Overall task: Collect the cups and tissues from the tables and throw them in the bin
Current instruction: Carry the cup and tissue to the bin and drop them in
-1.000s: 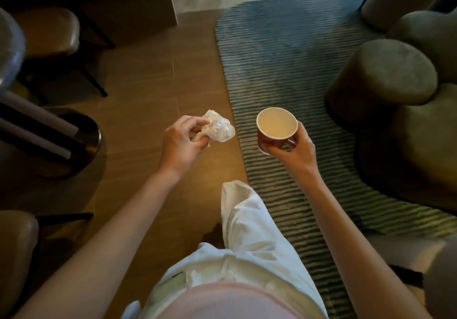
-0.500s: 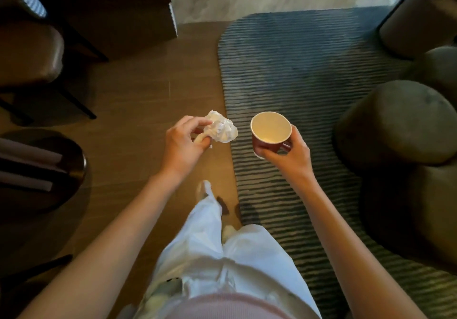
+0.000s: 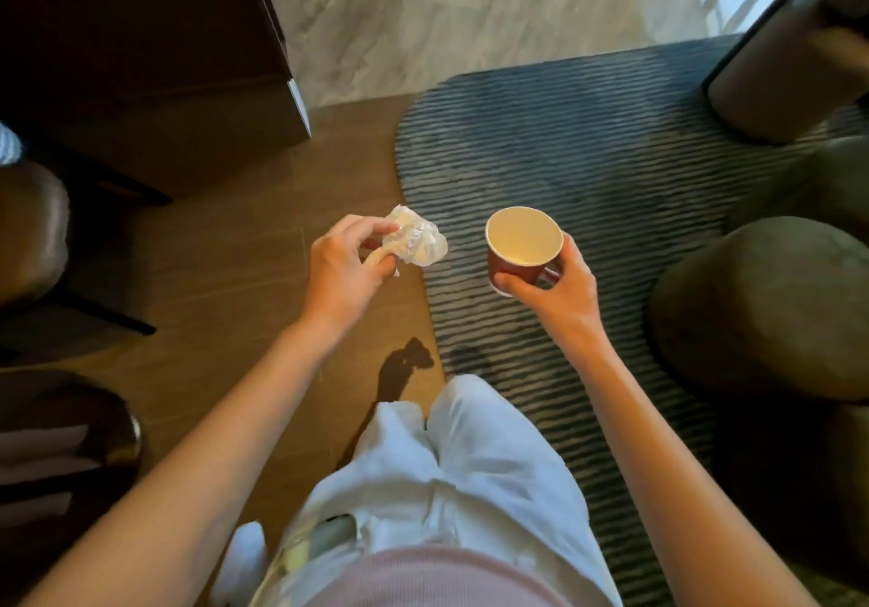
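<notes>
My left hand pinches a crumpled white tissue between thumb and fingers, held out over the wooden floor. My right hand grips a red paper cup from below and behind; the cup stands upright and its pale inside looks empty. Both hands are held at about the same height in front of me, roughly a cup's width apart. No bin is in view.
A striped grey rug covers the floor ahead and right, with round olive poufs on it. A dark cabinet stands at the upper left, dark chairs and a round table at the left. Marble floor lies beyond.
I have walked forward: the rug, poufs and cabinet slid toward me and the round table moved down and left. Both hands keep the same hold on tissue and cup.
</notes>
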`<state>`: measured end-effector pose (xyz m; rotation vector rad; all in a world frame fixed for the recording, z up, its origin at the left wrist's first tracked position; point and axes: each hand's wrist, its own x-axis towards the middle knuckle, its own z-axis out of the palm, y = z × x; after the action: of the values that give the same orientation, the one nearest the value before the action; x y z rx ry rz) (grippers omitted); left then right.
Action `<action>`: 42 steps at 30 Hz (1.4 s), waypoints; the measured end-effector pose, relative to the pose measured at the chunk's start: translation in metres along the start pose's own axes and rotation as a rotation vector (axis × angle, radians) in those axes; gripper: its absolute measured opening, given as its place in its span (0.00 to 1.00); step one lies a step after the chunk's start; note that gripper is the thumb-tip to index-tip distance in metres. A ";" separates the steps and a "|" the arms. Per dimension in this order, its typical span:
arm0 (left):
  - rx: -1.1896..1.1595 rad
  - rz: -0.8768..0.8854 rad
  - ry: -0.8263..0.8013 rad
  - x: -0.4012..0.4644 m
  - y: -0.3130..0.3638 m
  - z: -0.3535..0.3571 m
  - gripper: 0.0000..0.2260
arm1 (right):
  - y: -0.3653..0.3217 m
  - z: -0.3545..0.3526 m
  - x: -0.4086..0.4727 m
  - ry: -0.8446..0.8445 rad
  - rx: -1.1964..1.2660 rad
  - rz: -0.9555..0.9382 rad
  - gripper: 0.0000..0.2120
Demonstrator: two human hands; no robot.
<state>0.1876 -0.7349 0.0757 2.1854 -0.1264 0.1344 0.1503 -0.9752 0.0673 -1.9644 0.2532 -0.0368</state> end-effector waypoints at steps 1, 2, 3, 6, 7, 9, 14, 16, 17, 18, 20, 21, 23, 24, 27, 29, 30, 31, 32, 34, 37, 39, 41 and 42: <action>0.000 -0.001 -0.014 0.017 -0.003 0.001 0.13 | -0.001 0.001 0.015 0.012 -0.006 0.009 0.34; 0.001 -0.003 -0.024 0.034 -0.007 0.003 0.14 | -0.001 0.003 0.032 0.020 -0.013 0.013 0.35; 0.003 -0.008 -0.033 0.052 -0.011 0.006 0.14 | -0.001 0.004 0.050 0.021 -0.020 0.017 0.35; -0.006 -0.041 -0.047 0.109 -0.022 0.020 0.13 | 0.000 0.008 0.108 0.016 -0.017 0.032 0.34; -0.012 -0.046 -0.049 0.130 -0.025 0.026 0.13 | 0.001 0.008 0.128 0.015 -0.013 0.036 0.34; -0.012 -0.037 -0.053 0.175 -0.027 0.038 0.13 | 0.004 0.009 0.176 0.008 0.006 0.050 0.33; 0.011 -0.021 -0.035 0.296 -0.014 0.068 0.14 | -0.009 -0.007 0.299 -0.015 0.053 -0.017 0.31; 0.019 -0.012 -0.025 0.340 -0.008 0.079 0.14 | -0.015 -0.016 0.344 -0.002 0.066 -0.053 0.31; 0.011 -0.012 -0.023 0.360 -0.005 0.085 0.14 | -0.018 -0.019 0.366 0.003 0.072 -0.060 0.31; 0.003 -0.018 -0.026 0.379 -0.003 0.091 0.14 | -0.021 -0.022 0.388 -0.001 0.075 -0.054 0.31; -0.010 -0.035 -0.028 0.416 0.000 0.102 0.13 | -0.028 -0.027 0.428 -0.006 0.083 -0.020 0.30; -0.019 -0.035 -0.033 0.435 0.002 0.108 0.13 | -0.031 -0.030 0.448 0.002 0.082 -0.014 0.30; -0.033 -0.007 -0.049 0.475 0.002 0.121 0.13 | -0.033 -0.035 0.489 0.018 0.064 -0.021 0.30; -0.036 0.014 -0.055 0.499 0.000 0.129 0.13 | -0.032 -0.036 0.512 0.024 0.059 -0.020 0.29; -0.036 0.072 -0.064 0.580 -0.010 0.153 0.13 | -0.028 -0.039 0.587 0.057 0.069 -0.015 0.29; -0.039 0.097 -0.077 0.640 -0.017 0.169 0.13 | -0.026 -0.040 0.643 0.082 0.073 -0.018 0.29; -0.050 0.091 -0.083 0.672 -0.019 0.177 0.13 | -0.026 -0.040 0.673 0.094 0.075 -0.018 0.28; -0.054 0.078 -0.092 0.705 -0.020 0.185 0.12 | -0.027 -0.040 0.702 0.112 0.073 -0.020 0.28; -0.052 0.071 -0.101 0.739 -0.020 0.193 0.12 | -0.029 -0.041 0.732 0.132 0.068 -0.021 0.28; -0.054 0.056 -0.136 0.808 -0.015 0.209 0.11 | -0.036 -0.046 0.790 0.179 0.067 0.008 0.29; -0.046 0.074 -0.233 0.904 0.003 0.243 0.12 | -0.042 -0.065 0.864 0.268 0.081 0.063 0.30; -0.050 0.082 -0.290 0.964 0.018 0.274 0.11 | -0.039 -0.082 0.910 0.309 0.100 0.097 0.30; -0.068 0.112 -0.344 1.017 0.034 0.309 0.11 | -0.031 -0.103 0.955 0.366 0.104 0.117 0.31; -0.078 0.129 -0.368 1.044 0.041 0.329 0.11 | -0.026 -0.115 0.980 0.394 0.102 0.127 0.31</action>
<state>1.2307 -1.0697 0.0682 2.1029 -0.4725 -0.1993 1.0952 -1.2607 0.0469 -1.8239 0.6206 -0.3499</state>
